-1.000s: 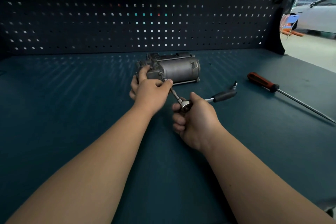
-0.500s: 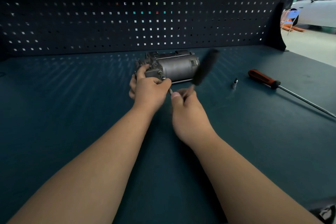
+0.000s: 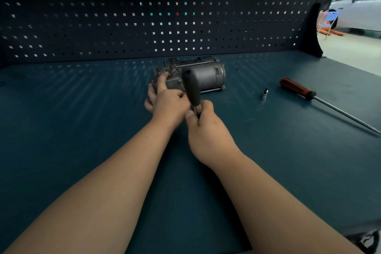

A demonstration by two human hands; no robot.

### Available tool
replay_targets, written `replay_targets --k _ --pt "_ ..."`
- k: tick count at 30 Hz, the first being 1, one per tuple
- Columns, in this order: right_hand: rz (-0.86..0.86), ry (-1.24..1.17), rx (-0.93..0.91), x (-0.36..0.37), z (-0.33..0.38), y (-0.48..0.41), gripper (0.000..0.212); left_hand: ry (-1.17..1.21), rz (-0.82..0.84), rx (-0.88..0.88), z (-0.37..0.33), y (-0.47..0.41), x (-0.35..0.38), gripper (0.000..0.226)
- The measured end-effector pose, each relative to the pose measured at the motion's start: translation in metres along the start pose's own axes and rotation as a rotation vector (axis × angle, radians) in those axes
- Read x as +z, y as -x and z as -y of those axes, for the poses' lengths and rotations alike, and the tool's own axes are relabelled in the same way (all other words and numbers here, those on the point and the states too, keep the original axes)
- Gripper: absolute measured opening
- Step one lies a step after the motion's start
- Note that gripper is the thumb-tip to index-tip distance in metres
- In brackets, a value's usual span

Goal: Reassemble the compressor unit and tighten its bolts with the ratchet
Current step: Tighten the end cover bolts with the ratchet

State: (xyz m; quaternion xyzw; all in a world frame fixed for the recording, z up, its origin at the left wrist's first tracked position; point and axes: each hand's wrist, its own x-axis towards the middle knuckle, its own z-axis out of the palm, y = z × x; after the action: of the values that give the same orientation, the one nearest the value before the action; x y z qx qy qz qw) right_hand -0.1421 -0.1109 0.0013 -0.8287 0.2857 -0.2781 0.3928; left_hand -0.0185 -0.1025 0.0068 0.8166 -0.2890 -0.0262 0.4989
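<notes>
Near the middle of the dark teal workbench (image 3: 82,130), our left hand (image 3: 167,103) grips the left end of the grey compressor unit (image 3: 208,74). Its fingers curl behind the housing and are partly hidden. At its 4 o'clock, our right hand (image 3: 206,130) pinches the ratchet (image 3: 190,86) low down, with the black handle pointing to 12 o'clock across the compressor's front. We cannot see the ratchet head. Toward 3 o'clock lie a small socket bit (image 3: 264,94) and a red-handled screwdriver (image 3: 296,88), its tip cut off.

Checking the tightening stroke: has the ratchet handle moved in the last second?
Yes. The ratchet handle swung left, away from the loose bit, now crossing the compressor.
</notes>
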Motion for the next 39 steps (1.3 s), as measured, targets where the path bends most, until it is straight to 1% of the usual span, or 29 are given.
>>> replay_targets --k 1,2,4,6,8,10,12,20,22,24,26,27,29,31,32,33,34,35,36,37,38,39 --pt "0.013 -0.105 0.043 0.0 0.001 -0.002 0.022 -0.006 0.018 0.02 -0.001 0.001 -0.002 0.033" --pt "0.014 -0.227 0.103 0.001 0.002 -0.003 0.021 -0.042 0.043 0.038 -0.002 0.002 -0.003 0.028" --pt "0.003 -0.574 0.28 0.003 0.005 -0.005 0.018 -0.075 0.063 0.061 -0.002 0.001 -0.004 0.037" --pt "0.001 -0.941 0.463 0.002 0.007 -0.007 0.021 -0.058 0.034 0.052 -0.002 0.0 -0.003 0.041" --pt "0.02 -1.217 0.597 -0.004 0.008 -0.009 0.026 -0.063 0.02 0.061 -0.002 0.001 -0.001 0.044" --pt "0.051 -1.364 0.684 -0.011 0.006 -0.011 0.029 -0.052 0.016 0.07 -0.003 0.002 0.001 0.047" --pt "0.066 -1.379 0.708 -0.014 0.005 -0.012 0.032 -0.053 0.017 0.063 -0.004 0.001 0.001 0.047" --pt "0.054 -1.297 0.704 -0.009 0.006 -0.01 0.036 -0.057 -0.033 0.044 -0.006 -0.001 0.002 0.035" --pt "0.043 -1.242 0.688 -0.007 0.006 -0.01 0.033 -0.064 -0.036 0.041 -0.006 -0.002 0.003 0.035" --pt "0.014 -1.155 0.632 -0.005 0.006 -0.01 0.028 -0.076 -0.036 0.034 -0.006 -0.002 0.003 0.034" --pt "-0.022 -0.991 0.531 -0.004 0.006 -0.01 0.024 -0.062 -0.043 0.024 -0.006 -0.002 0.003 0.034" --pt "-0.039 -0.867 0.466 -0.004 0.006 -0.009 0.022 -0.058 -0.042 0.022 -0.005 -0.003 0.002 0.034" --pt "-0.06 -0.522 0.305 -0.004 0.004 -0.007 0.016 -0.049 -0.029 0.021 -0.006 -0.004 0.001 0.033" --pt "-0.062 -0.144 0.108 -0.002 0.001 -0.003 0.008 -0.049 -0.042 0.017 -0.005 -0.005 0.002 0.022" --pt "-0.047 0.03 0.029 -0.001 -0.002 -0.001 0.01 -0.039 -0.059 0.008 -0.005 -0.005 0.003 0.012" --pt "-0.029 0.191 -0.027 0.001 -0.003 0.0 0.015 -0.042 -0.072 0.006 -0.005 -0.005 0.003 0.008" --pt "-0.017 0.328 -0.066 0.003 -0.004 0.002 0.021 -0.052 -0.071 0.029 -0.005 -0.004 0.002 0.011" --pt "-0.012 0.421 -0.092 0.004 -0.004 0.002 0.028 -0.074 -0.055 0.045 -0.005 -0.004 0.003 0.02" --pt "-0.015 0.449 -0.106 0.005 -0.004 0.002 0.031 -0.077 -0.044 0.049 -0.005 -0.003 0.003 0.025" --pt "-0.024 0.41 -0.109 0.005 -0.005 0.001 0.031 -0.078 -0.047 0.033 -0.003 -0.004 0.005 0.021" --pt "-0.038 0.322 -0.101 0.003 -0.005 0.0 0.027 -0.061 -0.058 0.007 -0.004 -0.004 0.005 0.015" --pt "-0.048 0.217 -0.081 0.002 -0.006 -0.001 0.023 -0.039 -0.077 -0.019 -0.003 -0.004 0.005 0.021"
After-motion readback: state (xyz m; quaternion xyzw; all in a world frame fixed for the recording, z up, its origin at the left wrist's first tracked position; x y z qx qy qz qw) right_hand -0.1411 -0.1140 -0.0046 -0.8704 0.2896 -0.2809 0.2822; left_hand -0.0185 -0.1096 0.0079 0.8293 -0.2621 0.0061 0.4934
